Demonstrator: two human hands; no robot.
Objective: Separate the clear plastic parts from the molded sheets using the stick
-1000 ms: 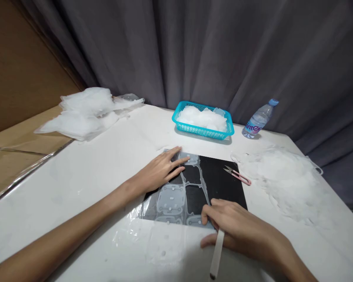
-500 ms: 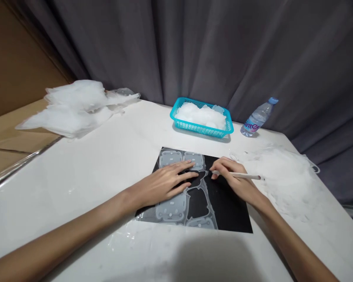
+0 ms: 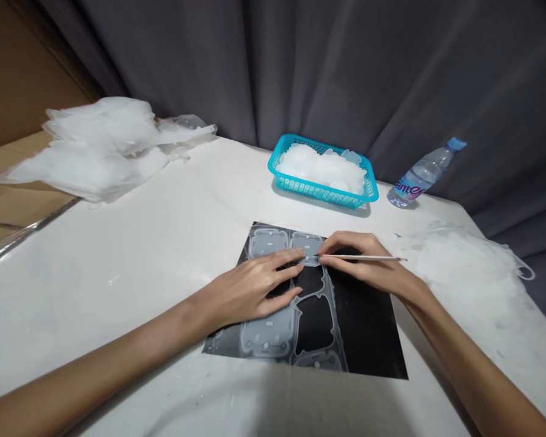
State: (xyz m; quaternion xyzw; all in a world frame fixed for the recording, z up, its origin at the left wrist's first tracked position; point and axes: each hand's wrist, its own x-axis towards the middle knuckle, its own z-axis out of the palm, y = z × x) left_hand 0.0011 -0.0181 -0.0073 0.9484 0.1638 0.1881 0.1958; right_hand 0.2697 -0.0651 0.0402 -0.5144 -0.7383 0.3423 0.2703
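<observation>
A translucent moulded sheet with rounded-rectangle pieces lies on a black mat. Several openings in it show the black beneath. My left hand rests flat on the sheet, fingers spread, pressing it against the mat. Between the thumb and fingers of my right hand is a thin white pen-like tool. Its tip points left, at the lower right edge of the upper right piece, close to my left fingertips. Whether the tip touches the sheet, I cannot tell.
At the back stands a turquoise basket filled with white translucent pieces. A water bottle is right of it. One heap of translucent sheets lies at the back left, another pile of thin scraps at the right. A grey curtain hangs behind.
My right hand and the tool have moved up and left, from beside the opening to the upper right piece. The view has shifted slightly. My left hand stays flat on the sheet.
</observation>
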